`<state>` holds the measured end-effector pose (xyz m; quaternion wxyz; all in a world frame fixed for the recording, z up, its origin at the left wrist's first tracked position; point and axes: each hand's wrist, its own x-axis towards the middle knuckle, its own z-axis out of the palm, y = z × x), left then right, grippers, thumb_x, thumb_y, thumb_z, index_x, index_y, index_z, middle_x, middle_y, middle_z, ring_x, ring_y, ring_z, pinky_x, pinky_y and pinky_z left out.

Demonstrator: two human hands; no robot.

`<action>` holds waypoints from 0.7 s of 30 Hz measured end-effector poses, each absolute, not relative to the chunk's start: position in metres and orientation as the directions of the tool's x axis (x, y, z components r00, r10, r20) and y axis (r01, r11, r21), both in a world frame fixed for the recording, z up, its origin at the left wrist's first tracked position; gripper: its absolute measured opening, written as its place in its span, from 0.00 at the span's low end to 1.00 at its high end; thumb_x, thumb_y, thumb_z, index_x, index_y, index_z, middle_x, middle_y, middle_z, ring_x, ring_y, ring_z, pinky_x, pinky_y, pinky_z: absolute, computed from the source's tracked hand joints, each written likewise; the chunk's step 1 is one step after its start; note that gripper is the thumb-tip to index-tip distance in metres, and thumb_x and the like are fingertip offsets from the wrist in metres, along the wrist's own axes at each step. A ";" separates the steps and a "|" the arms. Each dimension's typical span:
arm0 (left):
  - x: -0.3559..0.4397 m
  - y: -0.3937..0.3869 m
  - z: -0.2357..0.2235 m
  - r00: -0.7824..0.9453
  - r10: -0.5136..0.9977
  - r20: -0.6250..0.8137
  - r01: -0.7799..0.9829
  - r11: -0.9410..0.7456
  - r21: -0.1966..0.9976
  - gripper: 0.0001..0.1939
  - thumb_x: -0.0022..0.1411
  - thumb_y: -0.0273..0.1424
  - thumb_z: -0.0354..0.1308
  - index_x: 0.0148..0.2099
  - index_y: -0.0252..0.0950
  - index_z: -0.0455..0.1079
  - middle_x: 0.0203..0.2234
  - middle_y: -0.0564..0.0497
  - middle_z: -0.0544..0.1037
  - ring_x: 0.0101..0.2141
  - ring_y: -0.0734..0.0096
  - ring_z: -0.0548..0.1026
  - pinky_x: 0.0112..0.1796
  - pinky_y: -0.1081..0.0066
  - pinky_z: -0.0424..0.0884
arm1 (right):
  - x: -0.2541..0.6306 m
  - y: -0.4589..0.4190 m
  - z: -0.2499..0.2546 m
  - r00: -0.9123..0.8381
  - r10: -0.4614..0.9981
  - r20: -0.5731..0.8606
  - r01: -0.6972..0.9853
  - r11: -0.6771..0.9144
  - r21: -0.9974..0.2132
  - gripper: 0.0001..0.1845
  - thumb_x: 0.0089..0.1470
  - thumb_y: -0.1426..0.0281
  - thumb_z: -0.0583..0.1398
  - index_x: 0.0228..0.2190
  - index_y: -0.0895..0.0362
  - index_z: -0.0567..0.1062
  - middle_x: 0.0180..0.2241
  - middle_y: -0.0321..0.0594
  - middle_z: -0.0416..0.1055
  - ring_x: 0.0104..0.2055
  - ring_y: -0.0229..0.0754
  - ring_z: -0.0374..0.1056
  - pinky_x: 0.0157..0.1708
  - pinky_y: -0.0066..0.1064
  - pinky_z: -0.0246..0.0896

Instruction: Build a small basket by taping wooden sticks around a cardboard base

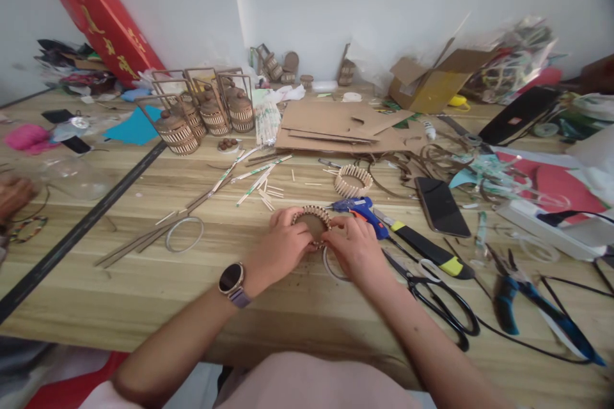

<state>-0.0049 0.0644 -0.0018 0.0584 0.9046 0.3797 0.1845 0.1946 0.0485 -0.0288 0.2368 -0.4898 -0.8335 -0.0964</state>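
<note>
Between my hands sits a small round basket (313, 223) with a brown base and a wall of short upright sticks. My left hand (283, 243) grips its left rim, fingers curled over the edge and into it. My right hand (352, 241) pinches the right side of the wall. Under the right hand lies a pale ring (330, 265), partly covered. Just behind is a blue glue gun (359, 208), its nozzle toward the basket. A second ring of sticks (353, 181) stands farther back. Loose short sticks (273, 192) and paper-wrapped chopsticks (254, 182) lie to the left.
On the right are a utility knife (426, 246), black scissors (432, 294), pliers (522, 287), a phone (442, 206) and a power strip (551, 227). Cardboard sheets (330, 121) and finished lidded baskets (177, 131) stand behind. Another person's hand (16, 198) is at the left edge.
</note>
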 end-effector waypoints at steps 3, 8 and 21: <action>-0.006 0.065 -0.002 0.650 0.697 0.304 0.645 -0.717 0.263 0.08 0.66 0.29 0.58 0.36 0.38 0.78 0.35 0.47 0.80 0.57 0.49 0.63 0.58 0.46 0.58 | 0.196 0.050 -0.028 -0.421 0.768 0.482 0.849 0.521 -0.088 0.11 0.59 0.74 0.58 0.33 0.48 0.80 0.44 0.42 0.71 0.45 0.47 0.62 0.43 0.38 0.53; -0.007 0.068 -0.001 0.657 0.679 0.327 0.630 -0.733 0.255 0.10 0.67 0.27 0.57 0.35 0.39 0.79 0.33 0.50 0.81 0.58 0.50 0.63 0.60 0.49 0.56 | 0.196 0.054 -0.023 -0.446 0.749 0.490 0.818 0.563 -0.118 0.11 0.59 0.74 0.58 0.31 0.49 0.79 0.43 0.41 0.72 0.45 0.47 0.62 0.44 0.39 0.52; -0.015 0.120 0.004 0.547 0.746 0.379 0.722 -0.650 0.238 0.13 0.67 0.27 0.53 0.34 0.40 0.78 0.36 0.51 0.81 0.57 0.51 0.62 0.55 0.47 0.58 | 0.215 0.069 -0.017 -0.327 0.802 0.499 0.811 0.510 -0.287 0.18 0.63 0.71 0.52 0.49 0.54 0.77 0.44 0.48 0.74 0.47 0.48 0.69 0.43 0.40 0.59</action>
